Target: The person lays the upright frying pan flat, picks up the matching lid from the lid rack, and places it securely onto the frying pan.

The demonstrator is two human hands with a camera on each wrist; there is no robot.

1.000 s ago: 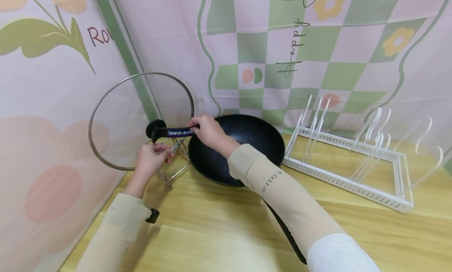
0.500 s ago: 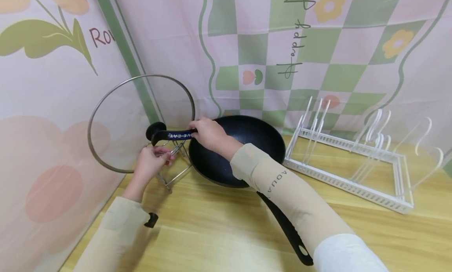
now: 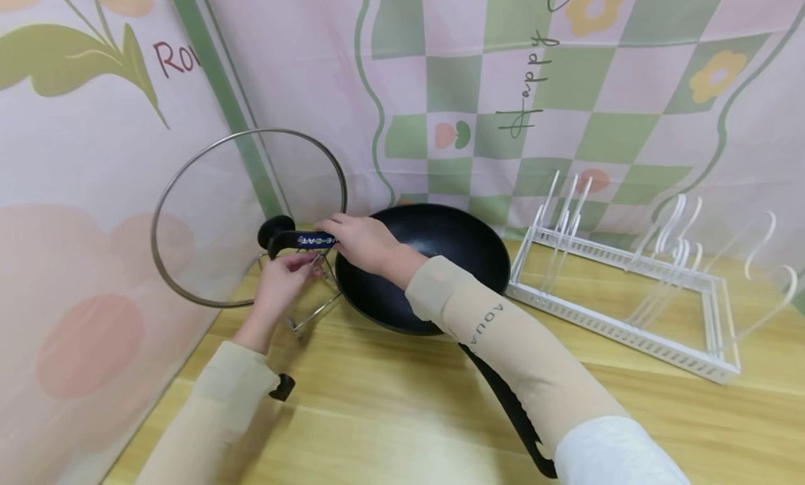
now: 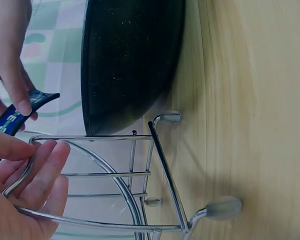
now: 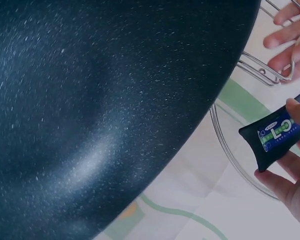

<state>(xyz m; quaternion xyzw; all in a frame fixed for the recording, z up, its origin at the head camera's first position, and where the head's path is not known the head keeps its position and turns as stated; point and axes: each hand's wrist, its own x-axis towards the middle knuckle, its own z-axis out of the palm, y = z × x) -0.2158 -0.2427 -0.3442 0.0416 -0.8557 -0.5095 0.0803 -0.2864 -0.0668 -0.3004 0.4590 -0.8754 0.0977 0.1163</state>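
A clear glass pan lid with a metal rim [image 3: 154,226] stands on edge at the left of the head view. Its black arched handle [image 3: 307,240] bears a blue label. My right hand [image 3: 366,243] grips the free end of that handle; in the right wrist view the thumb [image 5: 299,111] lies over the label. Below it, my left hand [image 3: 281,284] holds the top wire of a chrome wire rack [image 4: 107,174], with the fingertips pinching the bent wire. The lid's rim passes behind the rack's bars. Beside the rack sits a black speckled frying pan [image 3: 462,254], partly covered by my right forearm.
The pan's long handle [image 3: 503,397] points toward me under the right sleeve. To the right stands a white slotted rack [image 3: 604,335] with upright wire dividers. Patterned cloth [image 3: 453,87] hangs behind and at the left of the wooden table [image 3: 377,415].
My right hand has slid slightly left along the lid handle. The left hand has shifted a little right and up on the rack wire. The lid and pan stay nearly where they were.
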